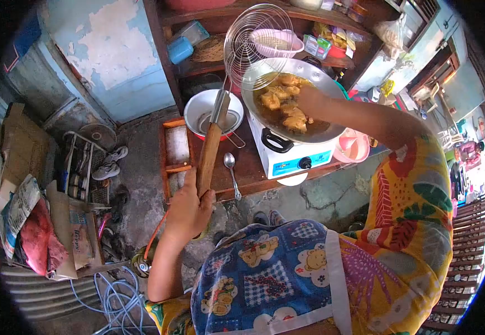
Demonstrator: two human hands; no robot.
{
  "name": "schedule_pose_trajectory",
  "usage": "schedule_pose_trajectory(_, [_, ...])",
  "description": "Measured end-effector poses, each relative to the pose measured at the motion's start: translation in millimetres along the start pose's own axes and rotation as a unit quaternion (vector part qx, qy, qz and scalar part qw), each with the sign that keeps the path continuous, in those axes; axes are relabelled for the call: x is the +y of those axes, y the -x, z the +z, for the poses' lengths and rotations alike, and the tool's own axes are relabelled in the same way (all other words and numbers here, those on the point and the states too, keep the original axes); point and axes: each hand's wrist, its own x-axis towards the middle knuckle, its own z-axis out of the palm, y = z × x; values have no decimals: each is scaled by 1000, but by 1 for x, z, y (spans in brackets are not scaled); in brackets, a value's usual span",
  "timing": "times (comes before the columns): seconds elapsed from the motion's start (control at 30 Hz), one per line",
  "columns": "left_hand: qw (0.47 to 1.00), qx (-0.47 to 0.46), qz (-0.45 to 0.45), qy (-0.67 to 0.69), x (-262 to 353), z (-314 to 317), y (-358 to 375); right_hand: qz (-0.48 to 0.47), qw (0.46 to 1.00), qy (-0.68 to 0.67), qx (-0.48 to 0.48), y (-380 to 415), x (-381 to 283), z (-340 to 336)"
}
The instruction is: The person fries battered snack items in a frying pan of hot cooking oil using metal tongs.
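Observation:
My left hand [185,211] is wrapped round the wooden handle of a wire skimmer [213,142], its index finger lying along the handle. The skimmer's round wire head is raised beside and partly in front of the wok [326,84]. Several browned pieces of fried chicken [295,120] lie in the wok's dark oil. My right hand [313,102] reaches in over the wok from the right, close to the chicken; its fingers are not clear enough to show whether they hold anything. Under the wok is a white gas stove [301,156] with a black knob.
Left of the stove stand a white basin [202,106] with a strainer in it and a metal spoon [231,173]. A pink container [353,146] is at the stove's right. Behind, a shelf holds a pink basket [279,44] and a blue cup [180,51].

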Motion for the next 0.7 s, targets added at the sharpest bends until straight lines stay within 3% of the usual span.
schedule_pose_trajectory(0.07, [1000, 9, 1, -13, -3, -1, 1, -25, 997, -65, 41, 15, 22, 19])
schedule_pose_trajectory(0.13, [1000, 8, 2, -17, -3, -3, -1, 63, 994, -75, 58, 34, 31, 39])
schedule_pose_trajectory(0.27, [999, -28, -10, 30, 13, -8, -9, 72, 973, -215, 50, 74, 44, 66])
schedule_pose_trajectory(0.43, [997, -65, 33, -26, 18, 3, -17, 160, 878, -421, 161, 101, 21, 106])
schedule_pose_trajectory(0.57, [993, -90, 65, -42, 20, 10, -16, 207, 846, -468, 151, 115, 4, 114])
schedule_pose_trajectory(0.7, [993, -92, 63, -21, 28, 13, -14, 253, 768, -579, 110, 124, -9, 117])
